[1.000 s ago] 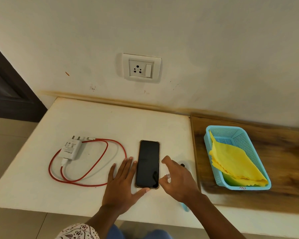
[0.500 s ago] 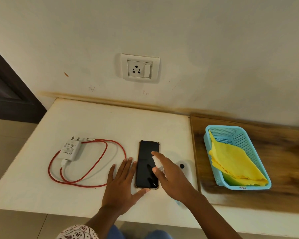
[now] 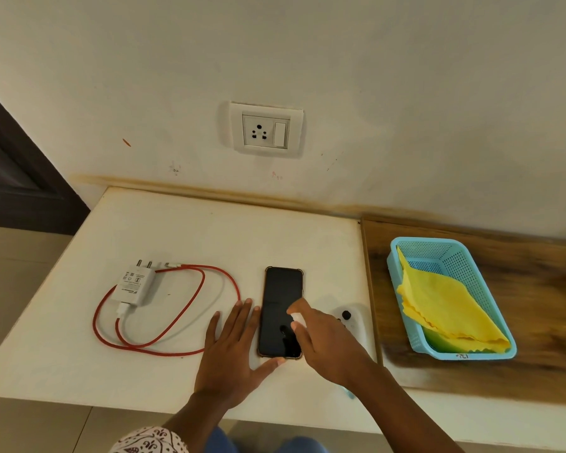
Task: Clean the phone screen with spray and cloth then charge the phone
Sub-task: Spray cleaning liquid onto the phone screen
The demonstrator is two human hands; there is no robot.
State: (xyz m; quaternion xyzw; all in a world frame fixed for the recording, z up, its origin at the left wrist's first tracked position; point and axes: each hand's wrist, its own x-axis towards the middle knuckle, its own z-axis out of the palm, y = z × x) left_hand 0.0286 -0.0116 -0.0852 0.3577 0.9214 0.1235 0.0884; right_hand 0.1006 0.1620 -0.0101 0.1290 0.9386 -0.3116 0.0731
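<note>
Phone: a dark phone point(image 3: 282, 310) lies flat, screen up, on the white table point(image 3: 177, 230), near its front edge.
Left hand: the left hand point(image 3: 234, 346) lies flat with fingers straight, alongside the phone's left edge, thumb at the bottom corner.
Right hand: the right hand point(image 3: 325, 338) curls round a small spray bottle point(image 3: 298, 318), nozzle over the lower screen (most of the bottle is hidden).
Progress: spraying looks under way; wiping and charging are judged not yet begun.
Cloth: a yellow cloth point(image 3: 445, 305) sits in a blue basket point(image 3: 471, 266) on the wooden board, right of the phone.
Charger: a white charger point(image 3: 134, 284) with red cable point(image 3: 164, 341) lies left of the phone, unplugged.
Socket: the wall socket point(image 3: 266, 130) is above the table.
Room: bare tabletop behind the phone; the front edge is close to both wrists.
</note>
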